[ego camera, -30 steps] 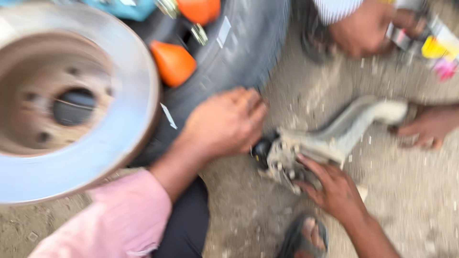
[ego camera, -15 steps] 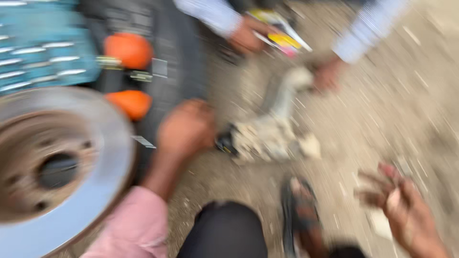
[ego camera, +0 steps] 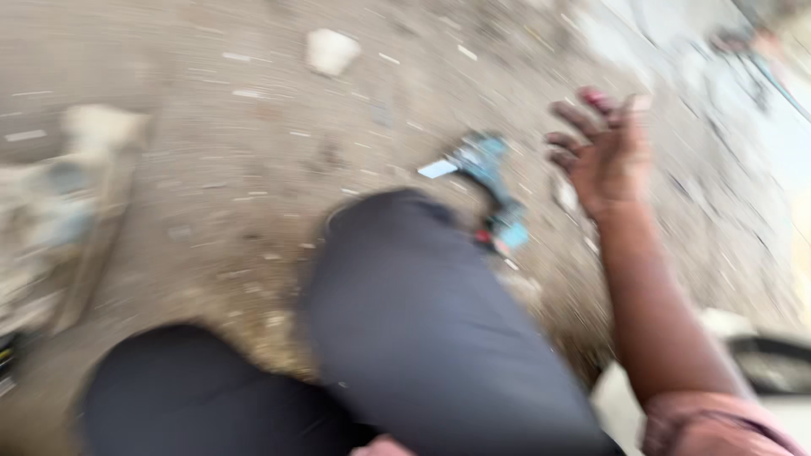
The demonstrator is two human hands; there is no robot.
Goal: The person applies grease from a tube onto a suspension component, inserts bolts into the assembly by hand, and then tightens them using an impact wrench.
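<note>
The picture is strongly blurred. My right hand (ego camera: 604,152) is stretched out over the dirt ground at the right, fingers apart and curled, with nothing in it. A small blue and red object (ego camera: 497,192), perhaps a tool, lies on the ground just left of that hand, beyond my knee in dark trousers (ego camera: 422,321). The pink sleeve (ego camera: 718,422) of my right arm shows at the bottom right. My left hand is out of the picture.
A pale metal part (ego camera: 76,186) lies blurred at the left edge. A whitish stone (ego camera: 331,49) sits on the sandy ground (ego camera: 253,152) at the top. Something white with a dark piece (ego camera: 773,363) is at the lower right.
The view has swung right, away from the brake disc, the tyre and the other person's hands. My right hand has moved out to the right; my left hand has left the picture.
</note>
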